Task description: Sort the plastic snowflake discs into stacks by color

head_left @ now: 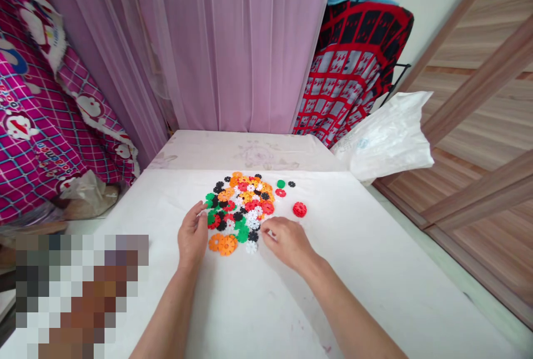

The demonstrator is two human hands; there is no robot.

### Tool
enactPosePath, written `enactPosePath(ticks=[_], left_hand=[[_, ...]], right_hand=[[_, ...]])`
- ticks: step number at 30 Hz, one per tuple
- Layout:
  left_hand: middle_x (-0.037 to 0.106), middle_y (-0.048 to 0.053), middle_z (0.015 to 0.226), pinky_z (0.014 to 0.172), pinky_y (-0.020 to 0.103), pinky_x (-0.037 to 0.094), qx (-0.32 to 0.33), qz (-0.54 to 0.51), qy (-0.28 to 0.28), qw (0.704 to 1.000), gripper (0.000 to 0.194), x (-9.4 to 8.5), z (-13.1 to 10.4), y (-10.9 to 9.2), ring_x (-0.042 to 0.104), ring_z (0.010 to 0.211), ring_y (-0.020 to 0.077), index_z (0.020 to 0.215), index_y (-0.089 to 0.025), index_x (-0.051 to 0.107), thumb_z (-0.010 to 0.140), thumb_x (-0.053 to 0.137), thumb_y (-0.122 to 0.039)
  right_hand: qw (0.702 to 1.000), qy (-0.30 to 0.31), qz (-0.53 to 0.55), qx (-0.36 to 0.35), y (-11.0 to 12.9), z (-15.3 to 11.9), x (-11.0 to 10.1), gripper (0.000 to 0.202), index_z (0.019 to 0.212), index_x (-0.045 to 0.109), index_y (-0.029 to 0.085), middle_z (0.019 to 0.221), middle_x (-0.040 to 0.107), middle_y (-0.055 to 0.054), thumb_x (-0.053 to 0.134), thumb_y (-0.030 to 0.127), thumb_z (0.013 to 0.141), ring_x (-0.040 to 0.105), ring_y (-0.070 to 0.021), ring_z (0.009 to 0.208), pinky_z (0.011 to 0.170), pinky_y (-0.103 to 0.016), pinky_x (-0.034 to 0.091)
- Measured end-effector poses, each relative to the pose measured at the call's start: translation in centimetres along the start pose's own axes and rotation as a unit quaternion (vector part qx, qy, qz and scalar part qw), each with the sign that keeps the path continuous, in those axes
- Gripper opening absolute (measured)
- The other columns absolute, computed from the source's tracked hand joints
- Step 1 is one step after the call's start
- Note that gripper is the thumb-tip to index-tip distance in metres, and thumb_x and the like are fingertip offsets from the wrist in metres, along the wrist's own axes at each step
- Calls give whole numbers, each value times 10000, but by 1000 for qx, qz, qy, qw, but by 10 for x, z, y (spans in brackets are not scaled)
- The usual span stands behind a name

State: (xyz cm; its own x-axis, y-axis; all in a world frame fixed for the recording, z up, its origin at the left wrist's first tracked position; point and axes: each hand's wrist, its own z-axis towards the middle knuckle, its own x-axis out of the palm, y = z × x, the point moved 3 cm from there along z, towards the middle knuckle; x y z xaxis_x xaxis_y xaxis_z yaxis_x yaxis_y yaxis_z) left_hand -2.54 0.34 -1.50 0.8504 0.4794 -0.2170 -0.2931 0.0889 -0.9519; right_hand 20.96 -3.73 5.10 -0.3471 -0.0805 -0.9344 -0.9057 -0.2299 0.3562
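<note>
A heap of plastic snowflake discs (252, 198) in orange, red, green, black and white lies on the white-covered table (233, 303). At its left edge is my left hand (194, 237), fingers stretched and thumb apart, near green and black discs. My right hand (289, 241) is at the heap's lower right, beside white and black discs. Its fingers curl together in a pinch, and whatever may be between the tips is hidden. Two orange discs (227, 245) overlap at the near side. Several red discs (300, 209) sit stacked apart on the right.
A green disc (281, 183) and a small black disc (292, 184) lie right of the heap. A white plastic bag (387, 137) stands at the table's right edge. A purple curtain (233, 43) hangs behind; a wooden wardrobe (478, 104) is at right.
</note>
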Motion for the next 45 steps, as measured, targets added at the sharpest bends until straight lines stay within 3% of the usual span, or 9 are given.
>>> enactPosePath(ticks=[3, 6, 11, 16, 20, 26, 28, 31, 45], left_hand=[[647, 52, 1257, 1068, 372, 407, 13, -7, -2, 1000, 264, -1, -1, -3, 569, 1200, 210, 1010, -229, 684, 821, 529, -327], [663, 52, 1231, 1056, 368, 420, 14, -7, -4, 1000, 262, -1, -2, -3, 583, 1179, 205, 1000, -221, 688, 811, 526, -301], [668, 55, 1221, 1064, 374, 415, 26, -15, -6, 1000, 258, -7, -8, 3, 587, 1174, 202, 990, -218, 687, 809, 519, -294], [648, 64, 1257, 1060, 395, 419, 26, -2, 7, 1000, 269, -18, -21, 7, 582, 1183, 210, 1003, -223, 685, 820, 509, -310], [645, 73, 1259, 1039, 405, 439, 26, 11, 9, 1000, 273, -27, -29, 7, 584, 1180, 220, 995, -220, 684, 816, 505, -320], [652, 66, 1253, 975, 390, 492, 27, 43, 10, 999, 294, -28, -31, 5, 635, 1083, 209, 1007, -227, 680, 811, 486, -331], [653, 63, 1253, 950, 387, 508, 35, 57, 15, 998, 292, -27, -30, 4, 651, 1041, 208, 998, -231, 681, 808, 491, -345], [654, 60, 1250, 915, 378, 528, 50, 76, 17, 996, 292, -26, -30, 2, 661, 1009, 207, 988, -236, 684, 806, 493, -361], [654, 56, 1252, 938, 384, 510, 44, 105, 16, 993, 322, -29, -29, 2, 655, 1012, 207, 1017, -242, 676, 792, 483, -369]], right_hand=[[1000, 9, -19, 14, 21, -16, 24, 148, 955, 648, 244, 991, 687, -26, 552, 302, 857, 614, -185, 958, 769, -265, 419], [998, -20, -46, 48, 29, -17, 39, 212, 999, 632, 211, 1023, 668, -60, 592, 336, 832, 605, -210, 984, 788, -283, 433], [994, -67, -46, 80, 28, -15, 50, 188, 1003, 627, 207, 990, 670, -58, 553, 233, 832, 614, -197, 957, 782, -272, 434], [989, -123, 42, 76, 18, -22, 59, 230, 994, 611, 222, 976, 679, -25, 580, 198, 767, 620, -171, 900, 780, -258, 439], [973, -178, 129, 71, -7, -29, 47, 222, 960, 585, 226, 927, 670, 6, 585, 251, 739, 604, -136, 753, 745, -255, 446], [928, -292, 118, 199, -92, -36, -6, 227, 940, 562, 239, 937, 669, 3, 555, 357, 746, 610, -149, 735, 688, -271, 426], [931, -278, 102, 213, -112, -37, -12, 213, 920, 563, 248, 917, 669, 11, 566, 360, 738, 607, -149, 728, 661, -264, 410], [941, -247, 85, 213, -123, -38, -9, 194, 902, 569, 255, 852, 661, 20, 586, 359, 739, 601, -145, 717, 646, -252, 394], [969, -191, 5, 154, -106, -25, 1, 218, 1000, 597, 262, 987, 670, 13, 600, 267, 782, 598, -142, 831, 701, -256, 407]])
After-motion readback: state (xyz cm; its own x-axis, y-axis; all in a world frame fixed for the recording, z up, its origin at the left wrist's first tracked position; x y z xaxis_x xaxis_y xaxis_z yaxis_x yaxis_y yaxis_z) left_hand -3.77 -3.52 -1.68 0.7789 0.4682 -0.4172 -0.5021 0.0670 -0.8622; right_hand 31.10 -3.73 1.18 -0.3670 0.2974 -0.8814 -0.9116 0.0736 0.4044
